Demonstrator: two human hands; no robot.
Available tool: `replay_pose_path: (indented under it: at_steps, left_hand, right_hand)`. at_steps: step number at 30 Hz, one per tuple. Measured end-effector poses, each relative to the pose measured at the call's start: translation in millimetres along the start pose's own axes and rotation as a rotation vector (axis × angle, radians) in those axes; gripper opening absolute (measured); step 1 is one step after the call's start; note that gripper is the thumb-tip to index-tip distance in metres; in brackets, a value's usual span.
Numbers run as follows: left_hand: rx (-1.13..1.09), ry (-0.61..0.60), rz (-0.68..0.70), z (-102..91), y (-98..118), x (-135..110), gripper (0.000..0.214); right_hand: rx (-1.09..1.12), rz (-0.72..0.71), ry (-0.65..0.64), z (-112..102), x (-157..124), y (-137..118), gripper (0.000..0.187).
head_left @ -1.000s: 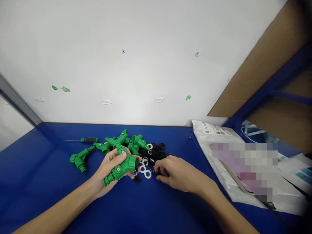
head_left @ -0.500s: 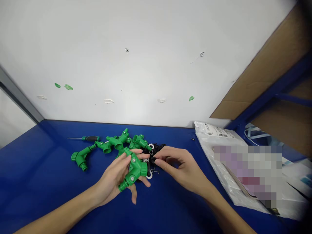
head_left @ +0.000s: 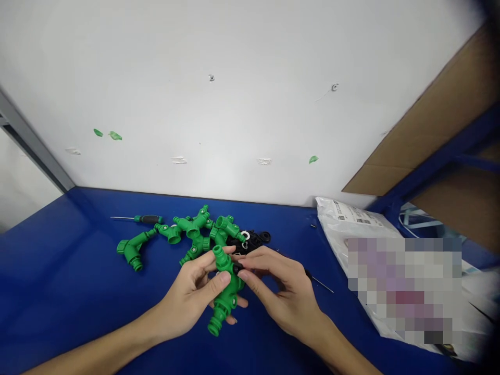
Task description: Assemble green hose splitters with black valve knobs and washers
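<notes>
My left hand (head_left: 195,294) is wrapped round a green plastic Y-shaped hose fitting (head_left: 225,289), held above the blue table (head_left: 58,281). My right hand (head_left: 281,291) pinches a small black part (head_left: 237,267) against the side of that fitting with thumb and forefinger. Just behind my hands lies a heap of more green fittings (head_left: 195,232). Black rings and white washers (head_left: 252,239) are scattered at the heap's right.
A small screwdriver (head_left: 146,219) with a black and green handle lies at the back left. One separate green fitting (head_left: 133,249) rests left of the heap. A white plastic bag (head_left: 363,229) lies on the right, with cardboard (head_left: 429,120) on a blue rack above it.
My right hand lifted from the small parts on the table and came to the fitting with a black part. My left hand turned the green fitting more upright and drew it closer.
</notes>
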State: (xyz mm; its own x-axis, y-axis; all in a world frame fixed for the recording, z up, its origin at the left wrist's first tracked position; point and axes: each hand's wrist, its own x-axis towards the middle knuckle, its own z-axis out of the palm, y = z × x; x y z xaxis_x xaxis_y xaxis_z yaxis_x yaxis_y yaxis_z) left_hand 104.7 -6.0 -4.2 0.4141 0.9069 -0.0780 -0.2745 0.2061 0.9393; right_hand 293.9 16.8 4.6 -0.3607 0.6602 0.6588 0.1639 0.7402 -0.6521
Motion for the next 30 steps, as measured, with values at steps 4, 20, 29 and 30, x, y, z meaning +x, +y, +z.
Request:
replay_pose_path:
  at_steps: [4, 20, 29, 30]
  left_hand:
    - [0.074, 0.034, 0.027, 0.5, -1, -2, 0.063]
    - [0.235, 0.059, 0.048, -1.6, 1, -2, 0.058]
    - [0.08, 0.012, 0.017, -2.1, 5, 2, 0.05]
    - [0.078, 0.02, 0.028, -1.9, 5, 2, 0.05]
  right_hand:
    - [0.007, -0.006, -0.02, 1, 1, 0, 0.019]
    - [0.152, 0.146, -0.056, 6, -2, 3, 0.013]
    - [0.141, 0.101, -0.026, 5, -2, 0, 0.024]
    - [0.139, 0.109, -0.013, 5, -2, -1, 0.025]
